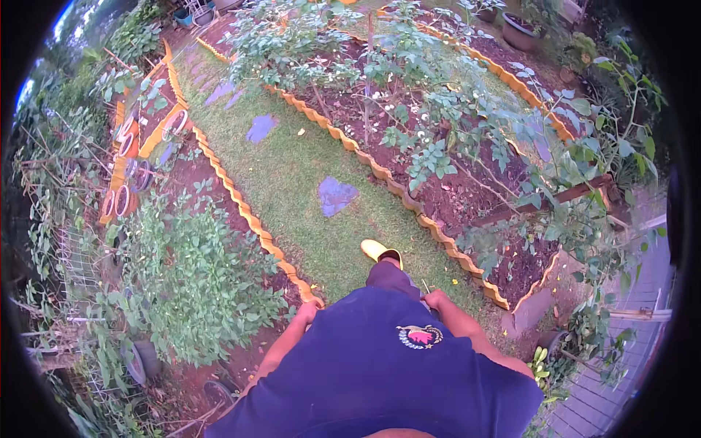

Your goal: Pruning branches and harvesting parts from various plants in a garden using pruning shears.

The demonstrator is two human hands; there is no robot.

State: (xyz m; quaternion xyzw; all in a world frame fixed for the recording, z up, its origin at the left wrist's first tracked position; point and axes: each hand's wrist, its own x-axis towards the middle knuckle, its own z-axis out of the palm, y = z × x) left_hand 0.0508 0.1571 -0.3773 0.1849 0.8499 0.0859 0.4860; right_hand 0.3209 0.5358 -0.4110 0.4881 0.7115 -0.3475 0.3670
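Note:
My left hand [310,311] hangs low beside my dark blue shirt [378,361], near the end of a scalloped yellow garden edging [252,219]. Its fingers are partly hidden, so I cannot make out whether anything is in it. On the other side, my right hand [435,299] is curled close to my thigh. A thin, pale object [426,286] sticks up from it; the rest is covered by the hand and shirt. One yellow clog [374,249] shows on the grass path [274,186] ahead of my dark trouser leg [388,278].
Purple stepping stones [337,196] mark the path. A second scalloped edging [358,153] borders a soil bed with rose-like bushes [432,159]. Dense leafy plants [202,279] grow at left, near upright painted tyres [121,200]. A wooden beam [547,202] and paved strip [608,378] lie right.

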